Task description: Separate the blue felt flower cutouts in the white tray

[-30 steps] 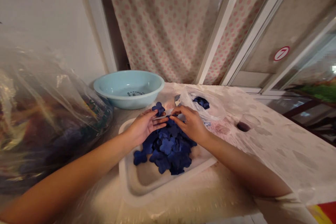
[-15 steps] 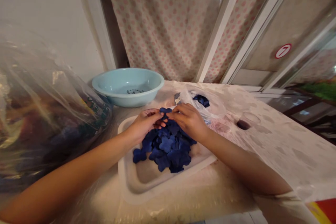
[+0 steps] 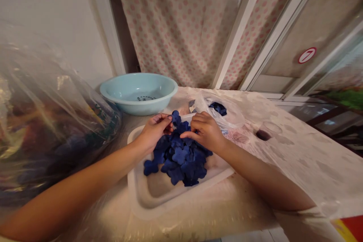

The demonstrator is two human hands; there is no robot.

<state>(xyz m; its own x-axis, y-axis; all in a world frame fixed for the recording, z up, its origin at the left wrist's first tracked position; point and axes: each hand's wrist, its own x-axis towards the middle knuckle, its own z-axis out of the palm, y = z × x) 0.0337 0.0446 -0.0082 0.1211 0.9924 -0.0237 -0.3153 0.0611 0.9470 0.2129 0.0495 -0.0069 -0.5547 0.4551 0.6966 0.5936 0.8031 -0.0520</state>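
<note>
Pinched at its edge between the thumb and fingers of my left hand (image 3: 159,128) is a dark blue fabric flower petal piece (image 3: 176,118), held above the pile. My right hand (image 3: 206,130) is just to the right, its thumb stretched out and apart from the bent fingers. I see nothing held in it, though its palm side is partly hidden. Below both hands, many more blue flower pieces (image 3: 181,155) lie heaped in a white tray (image 3: 147,213). The hands cover part of the heap's back.
Behind the tray stands a light blue basin (image 3: 138,107). A clear plastic bag (image 3: 231,115) with dark blue pieces lies at the back right, near a clear cup (image 3: 265,132) of dark liquid. On the left is a large filled plastic bag (image 3: 56,128).
My right thumb and fingers have parted from the flower piece and spread. The piece remains in my left hand, now turned more upright and slightly to the left.
</note>
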